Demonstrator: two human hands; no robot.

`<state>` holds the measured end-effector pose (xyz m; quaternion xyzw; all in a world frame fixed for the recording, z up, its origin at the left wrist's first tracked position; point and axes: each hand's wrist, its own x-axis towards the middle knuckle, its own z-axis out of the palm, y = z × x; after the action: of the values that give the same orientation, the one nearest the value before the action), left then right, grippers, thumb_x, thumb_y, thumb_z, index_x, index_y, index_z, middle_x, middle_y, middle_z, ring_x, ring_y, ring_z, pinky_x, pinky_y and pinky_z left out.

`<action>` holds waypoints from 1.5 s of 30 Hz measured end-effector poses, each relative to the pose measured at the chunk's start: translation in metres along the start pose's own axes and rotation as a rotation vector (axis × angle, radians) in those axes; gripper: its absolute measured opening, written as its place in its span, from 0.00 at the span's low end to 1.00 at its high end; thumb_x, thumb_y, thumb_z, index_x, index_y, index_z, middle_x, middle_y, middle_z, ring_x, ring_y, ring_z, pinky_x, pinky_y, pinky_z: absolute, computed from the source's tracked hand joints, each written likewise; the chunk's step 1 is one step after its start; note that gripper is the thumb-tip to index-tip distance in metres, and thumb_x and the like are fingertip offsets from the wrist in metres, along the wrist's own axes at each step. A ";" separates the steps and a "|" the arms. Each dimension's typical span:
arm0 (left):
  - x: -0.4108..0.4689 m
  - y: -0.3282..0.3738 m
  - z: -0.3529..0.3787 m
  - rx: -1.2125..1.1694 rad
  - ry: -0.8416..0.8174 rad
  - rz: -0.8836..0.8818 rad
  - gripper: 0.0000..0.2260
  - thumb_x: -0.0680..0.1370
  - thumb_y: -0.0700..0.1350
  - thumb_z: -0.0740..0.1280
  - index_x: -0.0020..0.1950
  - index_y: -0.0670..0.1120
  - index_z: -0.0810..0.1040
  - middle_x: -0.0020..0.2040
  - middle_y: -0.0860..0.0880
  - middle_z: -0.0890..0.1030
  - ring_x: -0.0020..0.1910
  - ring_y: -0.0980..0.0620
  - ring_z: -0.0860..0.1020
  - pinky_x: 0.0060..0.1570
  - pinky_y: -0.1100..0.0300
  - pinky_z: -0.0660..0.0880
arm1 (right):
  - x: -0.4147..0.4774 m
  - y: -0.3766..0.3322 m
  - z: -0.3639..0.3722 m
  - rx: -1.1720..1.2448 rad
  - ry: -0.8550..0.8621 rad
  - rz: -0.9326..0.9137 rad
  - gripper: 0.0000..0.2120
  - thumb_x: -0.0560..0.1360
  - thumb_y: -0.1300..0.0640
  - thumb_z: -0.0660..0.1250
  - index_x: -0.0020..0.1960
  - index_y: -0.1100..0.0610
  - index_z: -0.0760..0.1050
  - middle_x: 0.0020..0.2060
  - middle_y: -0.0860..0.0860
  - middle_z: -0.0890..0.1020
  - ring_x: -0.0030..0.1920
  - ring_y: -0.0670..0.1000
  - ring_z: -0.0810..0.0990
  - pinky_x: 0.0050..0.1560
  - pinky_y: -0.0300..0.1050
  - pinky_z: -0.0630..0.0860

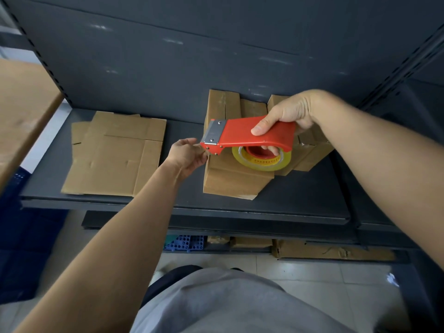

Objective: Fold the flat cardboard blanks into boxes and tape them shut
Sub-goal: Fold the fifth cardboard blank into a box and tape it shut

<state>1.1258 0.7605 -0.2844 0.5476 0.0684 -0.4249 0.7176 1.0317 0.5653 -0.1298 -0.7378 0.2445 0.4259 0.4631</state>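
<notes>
My grey shirt [228, 304] fills bottom centre. Fingers of my right hand [286, 114] wrap the red tape dispenser [247, 134], centre frame, over the folded box [235, 181]. Fingers of my left hand [188, 155] curl at its blade end; tape pinched or not, can't tell. Centre left, flat blanks [113, 155]: probably light and stiff, I'd grab the edges.

Both arms stretched forward, mid-frame.
Right hand [284, 116] wraps the tape dispenser [240, 134]; left hand [188, 156] fingers curl at its front tip.
</notes>
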 end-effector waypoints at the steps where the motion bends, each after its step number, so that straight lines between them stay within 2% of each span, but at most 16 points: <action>1: 0.000 -0.001 0.000 0.007 0.007 0.006 0.18 0.76 0.27 0.61 0.65 0.37 0.66 0.45 0.38 0.81 0.32 0.51 0.80 0.28 0.64 0.75 | 0.002 -0.001 0.001 0.013 0.011 -0.002 0.39 0.43 0.44 0.84 0.48 0.62 0.77 0.35 0.56 0.83 0.33 0.52 0.83 0.33 0.43 0.79; 3: -0.001 -0.003 0.000 0.021 0.014 0.023 0.19 0.76 0.28 0.63 0.65 0.37 0.66 0.40 0.41 0.81 0.31 0.52 0.79 0.29 0.64 0.75 | 0.005 -0.001 0.001 0.034 0.032 -0.008 0.41 0.42 0.44 0.85 0.49 0.61 0.77 0.36 0.56 0.83 0.33 0.52 0.83 0.33 0.43 0.80; 7: -0.002 0.000 -0.002 0.090 0.015 0.047 0.25 0.74 0.28 0.65 0.68 0.44 0.64 0.45 0.41 0.80 0.35 0.51 0.79 0.29 0.64 0.75 | 0.008 -0.004 0.001 0.039 0.032 0.004 0.42 0.42 0.45 0.85 0.51 0.61 0.77 0.36 0.55 0.83 0.33 0.51 0.83 0.34 0.43 0.80; 12: -0.003 0.001 0.001 0.195 -0.001 0.106 0.32 0.74 0.26 0.64 0.73 0.48 0.59 0.38 0.44 0.78 0.35 0.53 0.78 0.31 0.64 0.76 | 0.010 -0.003 0.001 0.061 0.047 0.003 0.43 0.42 0.45 0.85 0.52 0.61 0.76 0.36 0.55 0.84 0.34 0.51 0.83 0.34 0.43 0.80; 18: -0.010 0.001 0.005 0.253 0.021 0.146 0.37 0.76 0.29 0.65 0.77 0.54 0.53 0.41 0.45 0.80 0.39 0.53 0.79 0.36 0.61 0.77 | 0.009 -0.003 0.004 0.081 0.055 -0.021 0.41 0.42 0.45 0.85 0.50 0.61 0.77 0.36 0.55 0.84 0.33 0.51 0.83 0.35 0.44 0.80; 20: -0.008 -0.003 0.005 0.216 0.018 0.077 0.38 0.77 0.30 0.64 0.78 0.56 0.49 0.47 0.46 0.80 0.44 0.53 0.79 0.43 0.57 0.79 | 0.008 -0.002 0.004 0.082 0.062 -0.026 0.42 0.42 0.44 0.85 0.51 0.61 0.77 0.36 0.55 0.84 0.33 0.51 0.83 0.34 0.43 0.80; 21: -0.010 -0.003 0.003 0.242 0.107 0.086 0.36 0.78 0.33 0.62 0.78 0.56 0.49 0.53 0.48 0.79 0.49 0.52 0.78 0.53 0.51 0.77 | 0.008 -0.002 0.004 0.078 0.064 -0.026 0.42 0.43 0.44 0.85 0.51 0.61 0.77 0.36 0.55 0.84 0.33 0.51 0.83 0.34 0.43 0.80; 23: -0.008 -0.011 0.000 0.559 0.145 0.044 0.29 0.80 0.42 0.62 0.77 0.53 0.52 0.52 0.52 0.76 0.52 0.54 0.76 0.65 0.48 0.69 | 0.007 -0.001 0.005 0.083 0.065 -0.020 0.43 0.42 0.45 0.85 0.52 0.61 0.76 0.36 0.55 0.84 0.33 0.51 0.83 0.34 0.43 0.80; 25: -0.009 -0.017 -0.005 0.408 0.100 0.049 0.37 0.76 0.48 0.70 0.78 0.50 0.50 0.46 0.51 0.76 0.45 0.54 0.76 0.58 0.57 0.73 | 0.006 0.000 0.004 0.092 0.072 -0.022 0.44 0.42 0.45 0.85 0.52 0.61 0.76 0.36 0.55 0.84 0.33 0.51 0.83 0.34 0.43 0.80; 28: -0.010 -0.022 -0.008 0.494 0.133 0.192 0.35 0.70 0.46 0.76 0.73 0.50 0.62 0.56 0.49 0.74 0.55 0.52 0.75 0.58 0.56 0.72 | 0.007 0.000 0.005 0.091 0.088 -0.024 0.44 0.41 0.45 0.85 0.52 0.61 0.77 0.37 0.55 0.84 0.34 0.51 0.83 0.34 0.43 0.80; 30: -0.013 -0.019 -0.004 0.418 0.060 0.305 0.24 0.70 0.38 0.75 0.62 0.47 0.71 0.51 0.49 0.77 0.50 0.53 0.77 0.53 0.56 0.73 | 0.008 0.000 0.004 0.088 0.083 -0.029 0.43 0.42 0.44 0.85 0.52 0.61 0.77 0.37 0.55 0.84 0.34 0.51 0.83 0.35 0.44 0.80; 32: -0.019 -0.014 -0.001 0.257 -0.141 0.287 0.20 0.68 0.30 0.70 0.57 0.44 0.73 0.48 0.49 0.79 0.47 0.53 0.78 0.51 0.57 0.73 | 0.008 0.000 0.004 0.077 0.081 -0.031 0.42 0.42 0.44 0.84 0.51 0.61 0.78 0.37 0.55 0.84 0.34 0.51 0.83 0.36 0.44 0.80; 34: -0.021 -0.013 -0.002 0.183 -0.407 0.204 0.27 0.65 0.32 0.67 0.64 0.46 0.71 0.54 0.49 0.79 0.52 0.53 0.78 0.51 0.61 0.74 | 0.008 0.001 0.004 0.080 0.080 -0.029 0.42 0.42 0.44 0.85 0.51 0.61 0.78 0.38 0.55 0.84 0.34 0.51 0.83 0.36 0.44 0.81; 36: -0.022 -0.014 0.001 0.277 -0.548 0.172 0.31 0.68 0.35 0.70 0.68 0.52 0.68 0.62 0.52 0.76 0.59 0.56 0.76 0.51 0.66 0.74 | 0.008 0.001 0.003 0.086 0.077 -0.027 0.43 0.41 0.44 0.85 0.51 0.61 0.78 0.38 0.55 0.84 0.35 0.51 0.83 0.36 0.44 0.81; 42: -0.017 -0.019 0.010 0.468 -0.456 0.152 0.27 0.71 0.35 0.73 0.67 0.47 0.70 0.60 0.48 0.79 0.57 0.54 0.78 0.47 0.67 0.77 | 0.006 0.003 0.001 0.092 0.039 -0.039 0.43 0.42 0.45 0.85 0.52 0.61 0.77 0.38 0.56 0.84 0.36 0.52 0.83 0.37 0.46 0.81; 45: -0.012 -0.019 0.005 0.516 -0.471 0.177 0.26 0.69 0.37 0.75 0.65 0.48 0.72 0.58 0.50 0.80 0.58 0.53 0.78 0.55 0.61 0.75 | 0.006 0.007 0.001 0.137 -0.032 -0.058 0.41 0.44 0.47 0.85 0.52 0.62 0.76 0.37 0.56 0.84 0.36 0.53 0.83 0.37 0.46 0.80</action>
<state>1.1036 0.7616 -0.2897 0.6014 -0.2562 -0.4789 0.5859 1.0290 0.5631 -0.1381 -0.7041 0.2442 0.4064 0.5287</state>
